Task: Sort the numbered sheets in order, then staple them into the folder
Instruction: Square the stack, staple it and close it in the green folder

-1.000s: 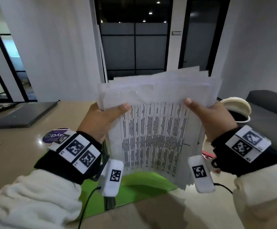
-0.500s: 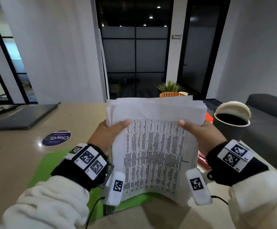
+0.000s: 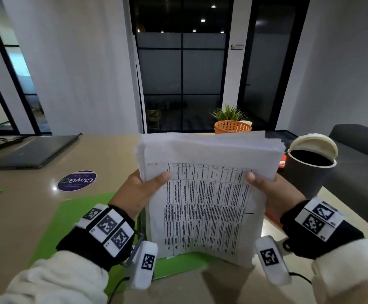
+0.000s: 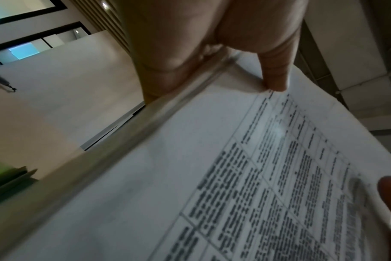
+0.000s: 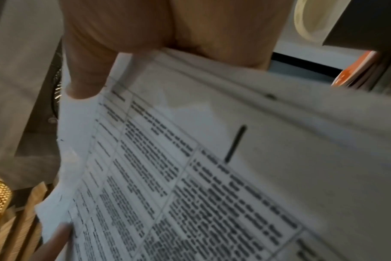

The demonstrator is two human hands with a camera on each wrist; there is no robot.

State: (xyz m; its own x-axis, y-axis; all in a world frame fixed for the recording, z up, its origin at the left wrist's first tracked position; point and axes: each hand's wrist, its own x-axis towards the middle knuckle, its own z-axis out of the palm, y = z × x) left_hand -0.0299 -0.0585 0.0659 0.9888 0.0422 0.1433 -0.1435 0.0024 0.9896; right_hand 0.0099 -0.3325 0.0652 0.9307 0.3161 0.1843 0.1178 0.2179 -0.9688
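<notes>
A thick stack of printed sheets [image 3: 207, 200] stands on edge, its lower edge on the open green folder [image 3: 69, 218] on the table. My left hand [image 3: 139, 189] grips the stack's left side, thumb on the front page. On the opposite side my right hand [image 3: 273, 191] holds it the same way. The front page carries a table of text [image 4: 268, 176], seen close up in both wrist views [image 5: 190, 176]. The fingers behind the stack are hidden.
A dark bin with a cream swing lid [image 3: 310, 165] stands right of the table. An orange basket with a plant [image 3: 231, 126] sits behind the stack. A closed laptop [image 3: 31, 152] and a round purple sticker [image 3: 76, 180] lie at the left. Something red-orange [image 3: 273, 218] lies under my right wrist.
Both hands have brought the stack down from in front of the face until its lower edge meets the green folder; the sheets look more squared up than before.
</notes>
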